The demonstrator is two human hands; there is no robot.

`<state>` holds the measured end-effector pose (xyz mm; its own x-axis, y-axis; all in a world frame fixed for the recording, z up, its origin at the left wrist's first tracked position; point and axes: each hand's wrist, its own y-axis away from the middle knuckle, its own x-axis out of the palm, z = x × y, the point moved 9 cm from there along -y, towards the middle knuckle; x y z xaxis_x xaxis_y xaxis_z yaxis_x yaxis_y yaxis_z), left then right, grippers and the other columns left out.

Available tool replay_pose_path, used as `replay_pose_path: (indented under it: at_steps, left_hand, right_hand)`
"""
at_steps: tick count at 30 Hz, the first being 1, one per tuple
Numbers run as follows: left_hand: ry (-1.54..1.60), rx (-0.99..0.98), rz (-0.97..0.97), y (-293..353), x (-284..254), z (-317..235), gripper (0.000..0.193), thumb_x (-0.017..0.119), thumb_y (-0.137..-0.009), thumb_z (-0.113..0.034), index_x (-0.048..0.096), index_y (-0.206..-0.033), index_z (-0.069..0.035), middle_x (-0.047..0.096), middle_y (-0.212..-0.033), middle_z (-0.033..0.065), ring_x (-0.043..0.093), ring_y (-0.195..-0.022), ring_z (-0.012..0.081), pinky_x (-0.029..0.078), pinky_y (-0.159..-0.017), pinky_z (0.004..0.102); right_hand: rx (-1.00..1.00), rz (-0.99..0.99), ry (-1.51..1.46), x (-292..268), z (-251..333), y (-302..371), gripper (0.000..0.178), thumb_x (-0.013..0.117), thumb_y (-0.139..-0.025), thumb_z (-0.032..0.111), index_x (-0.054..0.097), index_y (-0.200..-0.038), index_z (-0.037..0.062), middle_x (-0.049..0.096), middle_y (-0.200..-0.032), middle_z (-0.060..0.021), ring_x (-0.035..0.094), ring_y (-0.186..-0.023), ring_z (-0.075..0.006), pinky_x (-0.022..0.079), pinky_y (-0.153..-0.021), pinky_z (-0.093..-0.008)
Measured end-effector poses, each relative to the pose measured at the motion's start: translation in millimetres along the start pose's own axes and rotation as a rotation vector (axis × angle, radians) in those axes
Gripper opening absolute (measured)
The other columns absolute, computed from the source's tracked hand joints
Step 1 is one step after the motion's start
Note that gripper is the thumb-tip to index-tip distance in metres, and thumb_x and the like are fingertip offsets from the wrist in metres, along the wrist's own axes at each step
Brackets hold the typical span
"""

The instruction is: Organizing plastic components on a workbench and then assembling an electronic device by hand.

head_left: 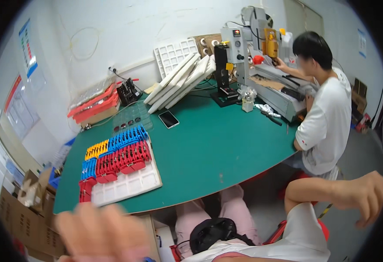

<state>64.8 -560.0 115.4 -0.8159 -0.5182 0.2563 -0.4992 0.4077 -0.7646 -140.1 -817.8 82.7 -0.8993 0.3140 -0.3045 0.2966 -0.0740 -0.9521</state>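
Observation:
My left hand [102,233] is raised close at the lower left, in front of the table's near edge. Motion smears its fingers, and whether they hold anything does not show. Off to the far right, away from the table, my right hand [362,194] hangs in the air with its fingers loosely bent down and no object visible in it. Nearest to my left hand lies a white compartment tray [132,185]. Rows of red spring clamps [123,159], blue spring clamps [128,137] and yellow spring clamps [96,149] stand packed on it.
A phone [169,119] lies on the green table [209,144]. Behind it lean stacked white trays [180,83]; a clear tray [130,118] holds several small dark round parts. Bench machines [235,56] stand at the back right. A co-worker [324,109] sits at the right, one hand on a machine.

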Motion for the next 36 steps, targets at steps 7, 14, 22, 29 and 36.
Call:
replay_pose_path:
  at_steps: [7, 14, 22, 29, 36]
  left_hand:
    - [0.076, -0.182, 0.512, -20.9, 2.3, 7.4, 0.023, 0.053, -0.083, -0.036, 0.054, -0.083, -0.013, 0.053, -0.091, 0.0004, 0.042, -0.09, 0.0196, 0.037, -0.082, 0.0269]
    - [-0.316, -0.336, 0.042, 4.4, -24.6, -7.6, 0.024, 0.052, -0.083, -0.037, 0.05, -0.073, -0.016, 0.05, -0.082, -0.0017, 0.043, -0.08, 0.019, 0.036, -0.073, 0.0296]
    - [-0.217, -0.296, -0.066, 11.9, -49.0, -1.9, 0.025, 0.056, -0.08, -0.037, 0.05, -0.069, -0.016, 0.047, -0.072, -0.001, 0.042, -0.079, 0.0175, 0.03, -0.07, 0.0286]
    - [-0.266, -0.229, 0.125, 2.0, -90.2, 2.9, 0.024, 0.061, -0.076, -0.032, 0.05, -0.073, -0.01, 0.046, -0.077, 0.0035, 0.04, -0.079, 0.0206, 0.03, -0.07, 0.0324]
    - [-0.474, -0.066, -0.174, 18.1, -129.8, -73.5, 0.019, 0.051, -0.08, -0.019, 0.037, -0.084, -0.006, 0.04, -0.099, 0.0145, 0.038, -0.111, 0.0239, 0.014, -0.103, 0.0424]
  right_hand:
    - [0.035, 0.103, 0.067, -58.1, -55.4, 12.6, 0.022, 0.042, -0.081, 0.006, 0.051, -0.071, -0.0126, 0.052, -0.062, -0.0311, 0.051, -0.045, -0.036, 0.042, -0.04, -0.0391]
    - [0.047, 0.136, -0.079, -85.5, -65.3, 27.8, 0.013, 0.049, -0.072, 0.001, 0.05, -0.072, -0.012, 0.05, -0.061, -0.0266, 0.047, -0.048, -0.0307, 0.038, -0.043, -0.0364]
    - [-0.013, 0.05, -0.008, -93.8, -54.7, 37.9, 0.005, 0.051, -0.069, -0.002, 0.051, -0.069, -0.007, 0.052, -0.06, -0.0195, 0.043, -0.046, -0.023, 0.032, -0.042, -0.0303]
    - [0.205, -0.125, 0.686, -66.1, -21.1, 41.1, 0.026, 0.044, -0.087, 0.01, 0.055, -0.068, -0.0035, 0.053, -0.057, -0.0145, 0.046, -0.043, -0.0202, 0.036, -0.039, -0.0281]
    - [0.227, -0.111, 1.037, -99.6, -37.2, 66.8, 0.017, 0.059, -0.076, 0.018, 0.06, -0.066, 0.0037, 0.059, -0.057, -0.008, 0.051, -0.041, -0.0133, 0.036, -0.04, -0.0191]
